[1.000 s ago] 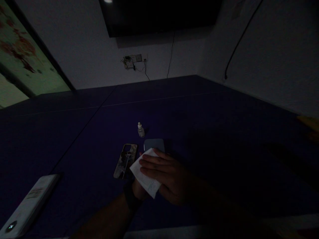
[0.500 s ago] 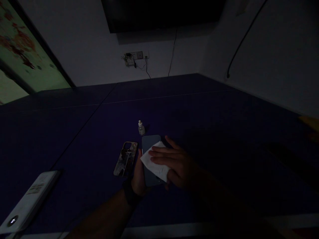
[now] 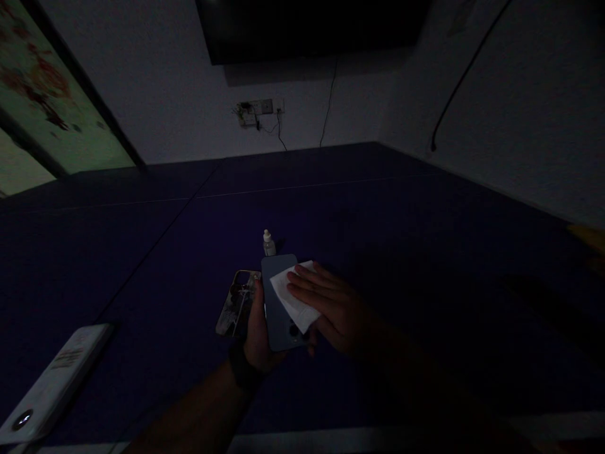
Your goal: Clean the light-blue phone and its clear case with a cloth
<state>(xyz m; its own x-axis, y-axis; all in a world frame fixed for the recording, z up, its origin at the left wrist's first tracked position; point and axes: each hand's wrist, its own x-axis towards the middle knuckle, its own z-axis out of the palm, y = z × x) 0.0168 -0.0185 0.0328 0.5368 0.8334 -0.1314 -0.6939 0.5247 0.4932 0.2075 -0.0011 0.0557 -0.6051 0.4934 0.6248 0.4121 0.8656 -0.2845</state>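
My left hand (image 3: 259, 337) grips a blue-grey phone (image 3: 274, 315) along its left side, the thumb lying up that edge. The phone's back faces up, and its camera lenses show at the end nearer me. Under the fingers of my right hand (image 3: 333, 306) a white wipe (image 3: 290, 293) is pressed flat across the phone's right part. A patterned phone case (image 3: 234, 309) lies on the dark blue surface left of the phone, partly behind my left thumb. Just beyond the phone stands a small bottle (image 3: 269, 244) with a white cap.
At the lower left lies a long white device (image 3: 57, 384) with a round button. The dark blue surface (image 3: 331, 214) reaches back to a wall with sockets (image 3: 258, 108) and hanging cables. A dark screen (image 3: 312, 28) is mounted above. Something yellow (image 3: 588, 236) sits at the right edge.
The phone in my left hand has shifted slightly left and now overlaps the case's edge. The wipe under my right hand has moved up and right, uncovering the camera lenses.
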